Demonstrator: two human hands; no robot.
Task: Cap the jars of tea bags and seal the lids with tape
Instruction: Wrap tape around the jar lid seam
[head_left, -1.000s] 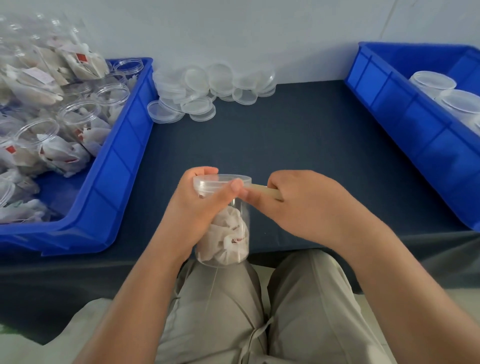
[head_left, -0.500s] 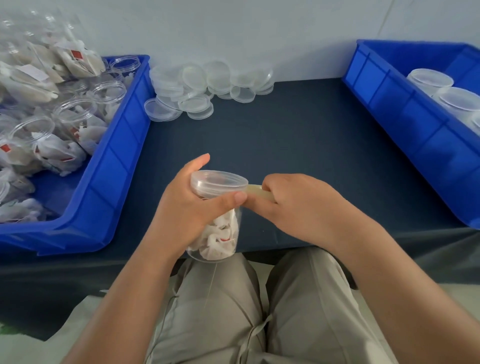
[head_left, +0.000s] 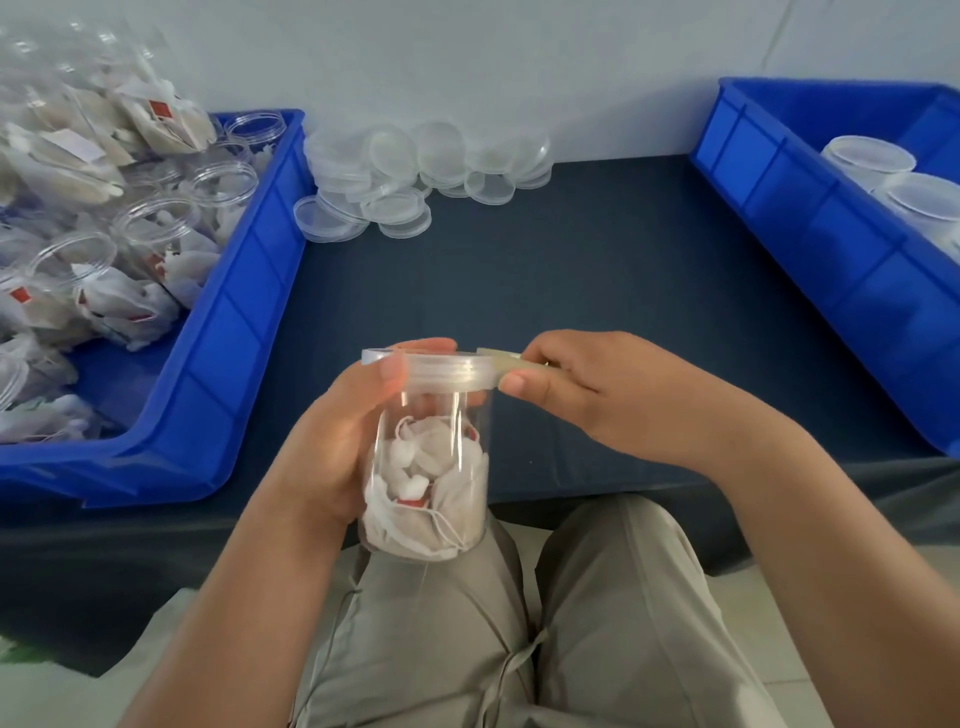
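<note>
Capped jar (head_left: 431, 457) of tea bags (head_left: 415, 499) is held upright over the person's lap, at the near edge of the desk (head_left: 571, 270). The left hand (head_left: 332, 447) has its fingers curled round the jar body. Its thumb, which lay across the front of the lid (head_left: 441, 370) half a second ago, now sits at the lid's left. The right hand (head_left: 597, 400) fingers still pinch the tape (head_left: 501, 360) at the lid's right rim.

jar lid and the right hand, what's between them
A short strip of yellowish tape spans the gap, from the rim of the jar lid to the right hand, which pinches it. The head view shows this.
</note>
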